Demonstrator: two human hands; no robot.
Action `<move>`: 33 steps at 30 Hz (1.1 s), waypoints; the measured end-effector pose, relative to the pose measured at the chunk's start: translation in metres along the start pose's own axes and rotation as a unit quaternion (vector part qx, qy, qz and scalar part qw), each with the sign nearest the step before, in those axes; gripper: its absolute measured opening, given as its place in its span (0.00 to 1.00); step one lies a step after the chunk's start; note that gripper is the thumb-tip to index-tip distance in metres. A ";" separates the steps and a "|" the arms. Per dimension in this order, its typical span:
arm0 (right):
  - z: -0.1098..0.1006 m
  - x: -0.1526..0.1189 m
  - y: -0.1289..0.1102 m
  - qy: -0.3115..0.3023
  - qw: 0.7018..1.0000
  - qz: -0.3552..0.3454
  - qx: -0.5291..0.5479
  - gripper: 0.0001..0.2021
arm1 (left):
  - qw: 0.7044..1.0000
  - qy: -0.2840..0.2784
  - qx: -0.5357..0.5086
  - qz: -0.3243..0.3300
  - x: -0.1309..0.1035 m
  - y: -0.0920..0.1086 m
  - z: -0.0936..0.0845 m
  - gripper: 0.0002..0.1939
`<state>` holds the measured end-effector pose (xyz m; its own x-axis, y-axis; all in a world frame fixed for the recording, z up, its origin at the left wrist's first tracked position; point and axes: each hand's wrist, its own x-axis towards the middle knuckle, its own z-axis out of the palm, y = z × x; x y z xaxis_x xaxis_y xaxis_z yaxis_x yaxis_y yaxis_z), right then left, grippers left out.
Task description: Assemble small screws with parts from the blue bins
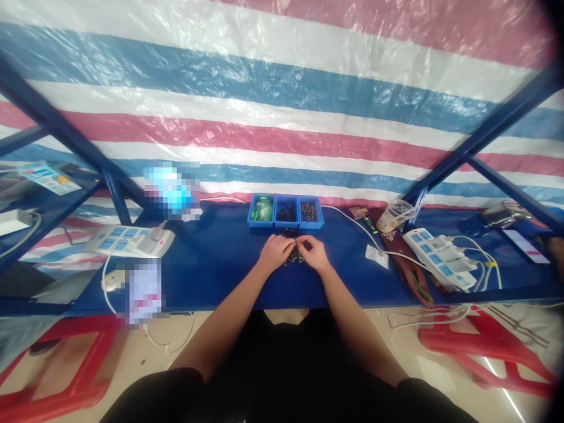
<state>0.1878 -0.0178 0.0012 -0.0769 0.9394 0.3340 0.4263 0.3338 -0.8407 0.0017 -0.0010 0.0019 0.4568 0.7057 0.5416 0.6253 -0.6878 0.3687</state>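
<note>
My left hand [276, 251] and my right hand [314, 252] meet over the blue table, fingertips pinched close together. Between them are small dark and brass-coloured parts [292, 255], too small to name. Both hands are closed on something I cannot make out. Just beyond them stand three joined blue bins: the left bin [261, 223] holds green and clear items, the middle bin [286, 224] dark pieces, and the right bin [311, 224] many small metallic pieces.
Power strips lie left [127, 241] and right [434, 255] on the table [211, 276]. A plastic cup [390, 217], a dark red strap [408, 270] and a small clear packet [376, 257] are at the right. White cables cross there. Red stools stand below both sides.
</note>
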 end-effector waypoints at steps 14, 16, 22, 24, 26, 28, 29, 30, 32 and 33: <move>0.000 0.001 0.001 0.011 1.000 0.022 0.014 0.13 | 1.000 0.002 0.001 -0.004 0.001 0.001 -0.003 0.15; 0.000 0.001 0.002 0.013 0.999 0.028 0.013 0.13 | 1.000 0.005 0.005 -0.006 0.002 0.001 -0.002 0.14; 0.001 0.003 0.005 0.002 0.999 0.035 0.018 0.12 | 0.999 0.010 0.034 0.002 0.000 -0.001 0.003 0.12; 0.001 0.004 0.005 -0.003 0.999 0.032 0.018 0.12 | 0.999 0.004 0.036 0.007 -0.001 -0.002 0.003 0.12; 0.001 0.004 0.005 -0.007 0.999 0.029 0.017 0.12 | 0.999 0.000 0.038 0.012 -0.001 -0.003 0.003 0.12; 0.001 0.004 0.005 -0.006 0.999 0.029 0.015 0.12 | 0.999 0.000 0.046 0.014 -0.002 -0.003 0.003 0.12; 0.001 0.004 0.005 -0.006 0.999 0.030 0.015 0.12 | 0.999 -0.001 0.051 0.014 -0.002 -0.004 0.003 0.12; 0.001 0.004 0.004 -0.005 0.999 0.032 0.016 0.13 | 0.998 -0.001 0.055 0.014 -0.002 -0.004 0.004 0.13; 0.001 0.004 0.004 -0.005 0.999 0.031 0.019 0.13 | 0.998 -0.003 0.061 0.015 -0.002 -0.004 0.004 0.13; 0.001 0.004 0.004 -0.005 0.999 0.030 0.021 0.13 | 0.998 -0.004 0.063 0.014 -0.002 -0.003 0.004 0.13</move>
<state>0.1884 -0.0128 -0.0014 -0.0613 0.9586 0.2781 0.3920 0.2794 -0.8765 0.0010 0.0003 -0.0037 0.4792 0.6887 0.5441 0.6870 -0.6802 0.2558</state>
